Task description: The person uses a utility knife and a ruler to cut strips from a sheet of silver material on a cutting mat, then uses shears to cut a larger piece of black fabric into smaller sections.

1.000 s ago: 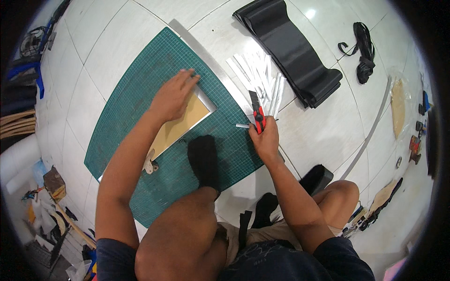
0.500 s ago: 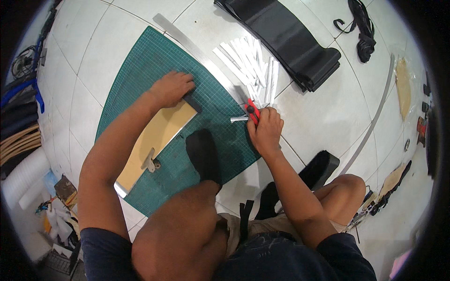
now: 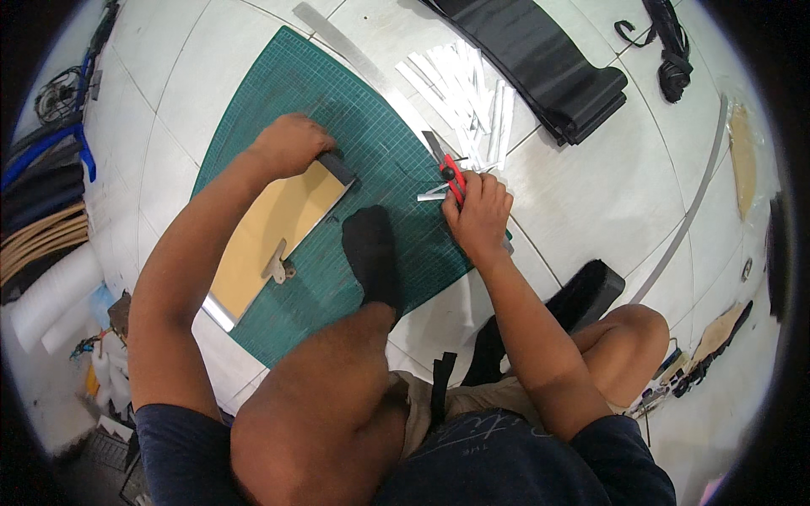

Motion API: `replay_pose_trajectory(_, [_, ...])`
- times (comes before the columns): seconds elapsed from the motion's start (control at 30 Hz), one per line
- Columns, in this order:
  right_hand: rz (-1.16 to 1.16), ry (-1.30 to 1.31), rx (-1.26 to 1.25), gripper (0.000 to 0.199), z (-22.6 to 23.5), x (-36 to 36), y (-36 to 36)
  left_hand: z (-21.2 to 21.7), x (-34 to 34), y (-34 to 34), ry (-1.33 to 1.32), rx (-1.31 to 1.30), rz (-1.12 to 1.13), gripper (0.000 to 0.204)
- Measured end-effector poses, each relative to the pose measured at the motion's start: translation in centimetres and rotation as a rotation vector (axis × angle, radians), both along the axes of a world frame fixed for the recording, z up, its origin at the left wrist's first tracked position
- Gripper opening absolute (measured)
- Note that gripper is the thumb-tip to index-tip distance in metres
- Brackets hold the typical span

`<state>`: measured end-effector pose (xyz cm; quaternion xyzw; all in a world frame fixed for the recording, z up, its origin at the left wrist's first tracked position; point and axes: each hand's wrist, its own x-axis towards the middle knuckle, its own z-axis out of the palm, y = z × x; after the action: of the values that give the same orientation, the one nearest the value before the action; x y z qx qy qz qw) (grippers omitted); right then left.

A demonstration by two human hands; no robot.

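My left hand [image 3: 288,143] presses down on the far end of a tan board with a metal edge [image 3: 274,228] that lies on a green cutting mat [image 3: 337,118]. My right hand [image 3: 478,212] grips a red utility knife [image 3: 450,173] at the mat's right edge, its blade beside a small white strip [image 3: 432,196]. A pile of cut white strips [image 3: 462,93] lies just beyond the knife. My foot in a black sock [image 3: 371,257] rests on the mat between the two hands.
A long metal ruler [image 3: 346,46] lies along the mat's far edge. A folded black sheet [image 3: 548,67] and a black strap [image 3: 666,51] lie at the back right. A thin metal bar [image 3: 688,211] runs along the right. Rolls and clutter [image 3: 42,244] sit at left.
The view has shifted, so the mat sits higher and more to the left. My left hand stays on the board's far end. My right hand with the knife has moved slightly toward the strips.
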<state>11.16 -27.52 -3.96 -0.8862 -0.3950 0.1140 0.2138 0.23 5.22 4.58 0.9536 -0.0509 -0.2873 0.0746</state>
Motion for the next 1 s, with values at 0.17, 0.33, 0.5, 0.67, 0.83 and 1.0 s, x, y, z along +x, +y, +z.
replay_pose_trajectory(0.17, [-0.154, -0.076, 0.063, 0.054, 1.6, 0.1, 1.7, 5.8, -1.0, -1.0, 0.044, 0.146, 0.021, 0.014])
replay_pose_trajectory(0.33, [0.106, 0.405, 0.259, 0.076, 6.5, -4.2, 8.2, 15.4, -4.4, -2.5, -0.123, 0.179, 0.134, 0.017])
replay_pose_trajectory(0.5, [0.377, 0.746, 0.202, 0.094, 8.3, -10.4, 9.1, 24.5, -4.5, -6.3, -0.203, 0.333, 0.147, 0.024])
replay_pose_trajectory(0.67, [0.149, 0.935, 0.385, 0.096, 6.9, -14.0, 10.9, 32.4, -4.9, -10.1, -0.327, 0.437, 0.201, 0.032])
replay_pose_trajectory(0.83, [-0.033, 1.198, 0.587, 0.092, 4.8, -12.5, 10.5, 37.0, -6.2, -8.9, -0.432, 0.44, 0.265, 0.033])
replay_pose_trajectory(1.0, [-0.098, 1.023, 0.654, 0.068, 4.2, -12.1, 12.9, 45.9, -11.9, -3.8, -0.571, 0.512, 0.521, 0.03])
